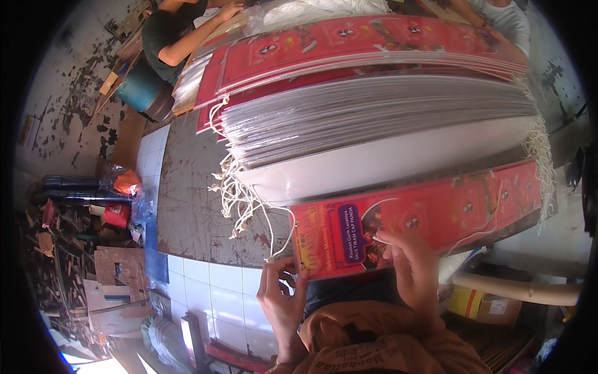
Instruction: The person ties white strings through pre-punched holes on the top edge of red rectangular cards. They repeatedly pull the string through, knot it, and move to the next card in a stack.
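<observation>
A long red printed panel (430,215) lies across the near side of the table, its front edge reaching over my lap. At its left end, my left hand (280,296) pinches the lower corner near a small hole, thumb on top. A knotted white cord (270,234) ends beside those fingers. My right hand (411,268) is above the panel's middle, thumb and fingers closed on what looks like the pale tip of a white cord (378,239). Another stretch of cord loops over the panel's right part. Behind lies a thick stack of similar panels (386,118), fanned out with pale backs and edges showing.
More red panels (349,37) lie at the far side. Knotted cords (233,193) hang from the stack's left end, others from its right. A scratched dark tabletop (187,206) shows at left. Two people sit across the table. Scrap wood and cardboard (118,274) crowd the left floor.
</observation>
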{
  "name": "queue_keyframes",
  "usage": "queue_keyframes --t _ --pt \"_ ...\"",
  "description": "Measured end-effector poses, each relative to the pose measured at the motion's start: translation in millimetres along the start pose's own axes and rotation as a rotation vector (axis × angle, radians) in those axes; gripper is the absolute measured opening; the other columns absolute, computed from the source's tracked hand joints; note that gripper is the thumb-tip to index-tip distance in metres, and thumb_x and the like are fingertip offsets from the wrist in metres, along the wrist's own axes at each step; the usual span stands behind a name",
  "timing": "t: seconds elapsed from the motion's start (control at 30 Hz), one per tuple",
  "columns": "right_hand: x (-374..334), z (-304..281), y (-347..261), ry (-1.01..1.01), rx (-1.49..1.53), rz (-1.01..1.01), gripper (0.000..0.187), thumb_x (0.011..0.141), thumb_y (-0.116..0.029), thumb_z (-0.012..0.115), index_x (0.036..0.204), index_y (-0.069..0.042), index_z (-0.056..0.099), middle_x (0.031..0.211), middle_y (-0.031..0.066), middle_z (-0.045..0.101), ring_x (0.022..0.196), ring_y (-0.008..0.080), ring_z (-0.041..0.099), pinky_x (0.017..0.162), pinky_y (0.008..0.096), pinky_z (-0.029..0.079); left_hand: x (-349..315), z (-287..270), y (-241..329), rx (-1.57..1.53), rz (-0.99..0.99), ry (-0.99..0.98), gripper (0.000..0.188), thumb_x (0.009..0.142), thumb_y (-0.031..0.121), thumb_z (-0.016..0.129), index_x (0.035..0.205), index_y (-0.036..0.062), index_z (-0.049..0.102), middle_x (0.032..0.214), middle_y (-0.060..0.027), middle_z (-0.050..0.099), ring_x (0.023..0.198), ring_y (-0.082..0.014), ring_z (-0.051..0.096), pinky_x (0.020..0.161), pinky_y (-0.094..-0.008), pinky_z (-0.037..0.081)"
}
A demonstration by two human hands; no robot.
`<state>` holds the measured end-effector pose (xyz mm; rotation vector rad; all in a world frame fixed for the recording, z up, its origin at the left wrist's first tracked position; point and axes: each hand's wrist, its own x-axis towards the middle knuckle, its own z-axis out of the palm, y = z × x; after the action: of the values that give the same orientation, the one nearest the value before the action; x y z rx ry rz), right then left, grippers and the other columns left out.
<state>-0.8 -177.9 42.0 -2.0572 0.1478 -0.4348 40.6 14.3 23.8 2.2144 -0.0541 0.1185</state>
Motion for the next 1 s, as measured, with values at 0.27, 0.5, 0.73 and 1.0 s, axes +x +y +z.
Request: queue_keyframes --t 0.27,0.5,0.73,1.0 --pt "-2 19 -5 -0.103 0.139 -0.039 0.027 0.079 0.000 0.058 0.106 -0.003 0.054 0.070 0.0058 0.059 0.061 0.0183 0.055 0.056 0.0275 0.044 0 0 -9 -0.160 -0.069 -0.018 0.022 0.071 0.002 0.068 0.089 0.0003 0.055 0.070 -0.0040 0.053 0.056 -0.0080 0.049 0.045 -0.0202 0.036" --pt "1 18 -7 -0.128 0.107 -0.078 0.015 0.072 0.000 0.065 0.086 -0.004 0.061 0.074 0.0059 0.062 0.057 0.0187 0.053 0.052 0.0287 0.042 -5 1 -1 -0.269 -0.104 -0.019 0.017 0.077 0.002 0.061 0.091 -0.0010 0.051 0.072 -0.0056 0.053 0.058 -0.0090 0.049 0.049 -0.0208 0.037" --pt "1 9 -21 -0.063 0.134 -0.220 0.019 0.067 0.002 0.066 0.085 -0.006 0.064 0.070 0.0033 0.062 0.057 0.0165 0.053 0.052 0.0271 0.041 -15 -5 5 -0.847 -0.156 -0.166 0.024 0.085 0.015 0.053 0.100 -0.0020 0.044 0.084 -0.0081 0.055 0.065 -0.0105 0.050 0.056 -0.0219 0.041" --pt "0 10 -41 -0.061 0.004 -0.461 0.029 0.062 -0.004 0.069 0.091 -0.005 0.066 0.076 0.0038 0.064 0.057 0.0129 0.053 0.049 0.0235 0.043 -26 0 27 -1.291 -0.372 -0.042 0.042 0.081 0.036 0.052 0.097 -0.0009 0.043 0.089 -0.0154 0.056 0.076 -0.0168 0.057 0.064 -0.0298 0.048"
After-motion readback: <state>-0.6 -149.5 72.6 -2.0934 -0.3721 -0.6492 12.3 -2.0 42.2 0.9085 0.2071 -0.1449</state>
